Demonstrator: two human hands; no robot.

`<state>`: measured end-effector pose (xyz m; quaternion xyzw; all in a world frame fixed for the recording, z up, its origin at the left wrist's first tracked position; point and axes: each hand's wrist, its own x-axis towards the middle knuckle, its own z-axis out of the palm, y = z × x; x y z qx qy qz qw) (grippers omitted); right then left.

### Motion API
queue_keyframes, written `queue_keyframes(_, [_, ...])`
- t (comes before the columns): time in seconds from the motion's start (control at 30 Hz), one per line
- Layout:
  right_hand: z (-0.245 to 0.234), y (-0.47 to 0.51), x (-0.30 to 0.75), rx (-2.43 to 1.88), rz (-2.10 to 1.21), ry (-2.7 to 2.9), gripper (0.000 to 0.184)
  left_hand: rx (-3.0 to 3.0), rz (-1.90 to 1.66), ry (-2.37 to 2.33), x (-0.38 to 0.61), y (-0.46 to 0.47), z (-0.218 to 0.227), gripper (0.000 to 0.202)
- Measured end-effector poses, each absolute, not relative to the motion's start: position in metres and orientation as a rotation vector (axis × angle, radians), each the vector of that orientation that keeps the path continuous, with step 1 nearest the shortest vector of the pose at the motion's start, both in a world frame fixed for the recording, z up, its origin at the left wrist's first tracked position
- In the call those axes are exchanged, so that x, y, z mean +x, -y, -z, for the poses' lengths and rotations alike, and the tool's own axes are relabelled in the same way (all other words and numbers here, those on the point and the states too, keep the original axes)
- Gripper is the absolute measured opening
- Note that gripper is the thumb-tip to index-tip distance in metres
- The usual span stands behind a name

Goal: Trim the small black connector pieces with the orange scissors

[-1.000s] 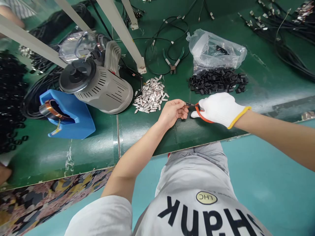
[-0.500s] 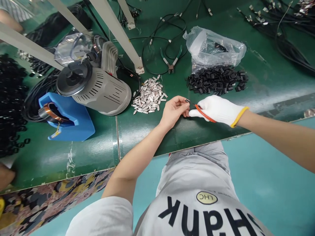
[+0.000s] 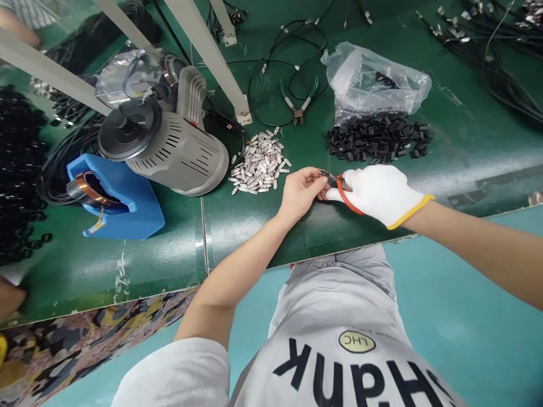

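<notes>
My bare left hand [image 3: 302,192] is closed in a pinch at the table's front, its thumb and fingertips on a small dark piece [image 3: 323,173] whose kind is too small to make out. In a white glove with a yellow cuff, my right hand [image 3: 377,192] grips orange-handled pliers [image 3: 348,202]. The plier tips point left and meet the small piece at my left fingertips; whether they bite on it is hidden. Just left of my left hand lies a heap of silver metal connectors [image 3: 259,163]. Beyond my right hand is a heap of black plastic pieces [image 3: 377,137].
Green-handled cutters [image 3: 298,107] lie open among black cables. Behind the black pieces rests a clear plastic bag [image 3: 377,82]. To the left stand a grey machine [image 3: 180,150] and a blue tape dispenser [image 3: 142,209]. Cable bundles [image 3: 504,79] lie far right. Another person's arm [image 3: 17,28] shows top left.
My right hand has turned slightly and brought the plier tips left, up to the small piece in my left fingers. My left hand keeps its pinch. The view has shifted a little.
</notes>
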<state>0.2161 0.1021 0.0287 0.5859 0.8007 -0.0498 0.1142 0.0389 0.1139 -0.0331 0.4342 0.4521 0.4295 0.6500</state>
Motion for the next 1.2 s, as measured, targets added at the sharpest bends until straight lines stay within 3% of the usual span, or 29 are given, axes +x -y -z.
queue_keyframes(0.23, [-0.021,-0.104,0.223,1.681,0.206,-2.371,0.089,0.974,-0.959,-1.012,0.041,-0.112,0.035,0.011])
queue_keyframes(0.47, [-0.015,-0.103,0.229,1.705,0.041,-2.388,0.078,1.028,-0.994,-0.980,0.041,-0.112,0.037,0.017])
queue_keyframes(0.83, [-0.027,-0.098,0.228,1.721,0.030,-2.414,0.078,1.085,-1.013,-0.822,0.040,-0.111,0.035,0.017])
queue_keyframes(1.2, [-0.029,-0.098,0.250,1.523,-0.174,-2.574,0.062,0.710,-0.832,-0.551,0.038,-0.112,0.025,0.014])
